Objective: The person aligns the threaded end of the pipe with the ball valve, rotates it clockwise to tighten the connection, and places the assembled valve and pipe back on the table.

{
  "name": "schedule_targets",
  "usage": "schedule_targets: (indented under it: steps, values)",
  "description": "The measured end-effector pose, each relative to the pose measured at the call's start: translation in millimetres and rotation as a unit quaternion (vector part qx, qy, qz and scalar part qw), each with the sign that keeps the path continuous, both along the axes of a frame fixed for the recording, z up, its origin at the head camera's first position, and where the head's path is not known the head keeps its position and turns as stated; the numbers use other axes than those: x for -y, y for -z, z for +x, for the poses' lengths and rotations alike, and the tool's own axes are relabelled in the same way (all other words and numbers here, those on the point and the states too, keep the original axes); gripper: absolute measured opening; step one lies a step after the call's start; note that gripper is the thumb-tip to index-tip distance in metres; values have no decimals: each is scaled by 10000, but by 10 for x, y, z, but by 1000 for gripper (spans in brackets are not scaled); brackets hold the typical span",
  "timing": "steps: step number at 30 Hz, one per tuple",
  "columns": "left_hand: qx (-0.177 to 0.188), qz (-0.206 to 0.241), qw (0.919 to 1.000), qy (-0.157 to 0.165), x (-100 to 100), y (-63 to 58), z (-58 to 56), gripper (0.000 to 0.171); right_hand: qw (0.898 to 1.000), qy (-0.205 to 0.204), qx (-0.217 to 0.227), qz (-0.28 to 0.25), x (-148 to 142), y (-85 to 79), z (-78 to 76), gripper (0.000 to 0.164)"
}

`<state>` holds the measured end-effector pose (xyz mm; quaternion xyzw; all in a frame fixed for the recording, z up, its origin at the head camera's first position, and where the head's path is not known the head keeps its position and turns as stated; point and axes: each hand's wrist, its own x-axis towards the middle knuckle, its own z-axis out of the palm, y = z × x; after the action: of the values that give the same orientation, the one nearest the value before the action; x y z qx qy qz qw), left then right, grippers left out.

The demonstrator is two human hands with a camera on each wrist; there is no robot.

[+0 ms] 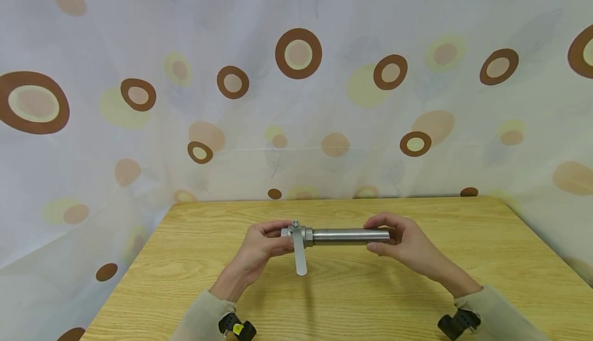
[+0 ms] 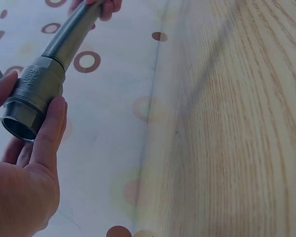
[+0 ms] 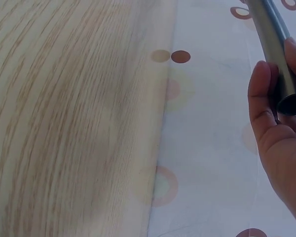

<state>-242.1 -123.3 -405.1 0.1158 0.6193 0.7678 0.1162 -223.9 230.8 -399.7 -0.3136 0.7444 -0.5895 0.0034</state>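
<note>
A metal ball valve (image 1: pixel 308 235) with a flat lever handle (image 1: pixel 300 258) is joined to a straight steel pipe (image 1: pixel 347 235). Fingers and thumb of my left hand (image 1: pixel 259 246) grip the valve body at the left end. My right hand (image 1: pixel 405 243) holds the pipe near its free right end, thumb below and fingers above and behind. Valve and pipe lie level, raised over the table, with the lever pointing toward me. In the left wrist view the valve's open hexagonal end (image 2: pixel 20 121) shows. The pipe's hollow end (image 3: pixel 292 104) appears in the right wrist view.
Under both hands spreads a wood-grain table (image 1: pixel 208 222). A white curtain-like sheet (image 1: pixel 259 176) with brown ring patterns hangs behind it and along its sides. Each wrist carries a black strap with a small camera (image 1: pixel 448 326).
</note>
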Motion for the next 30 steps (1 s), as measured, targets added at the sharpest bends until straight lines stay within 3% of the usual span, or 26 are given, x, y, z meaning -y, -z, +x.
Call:
schedule_targets:
  steps: [10, 16, 20, 30]
  values:
    - [1, -1, 10000, -30, 2, -9, 13, 44, 9983, 433, 293, 268, 33, -16, 19, 26]
    - [-24, 15, 10000, -52, 6, -10, 15, 44, 9996, 147, 224, -86, 43, 14, 18, 40]
    - [-32, 27, 10000, -38, 4, -9, 13, 45, 9997, -77, 124, -209, 37, 20, 12, 38]
    - [-21, 18, 10000, -34, 8, 3, 10, 45, 9995, 199, 176, 153, 24, -6, 8, 27]
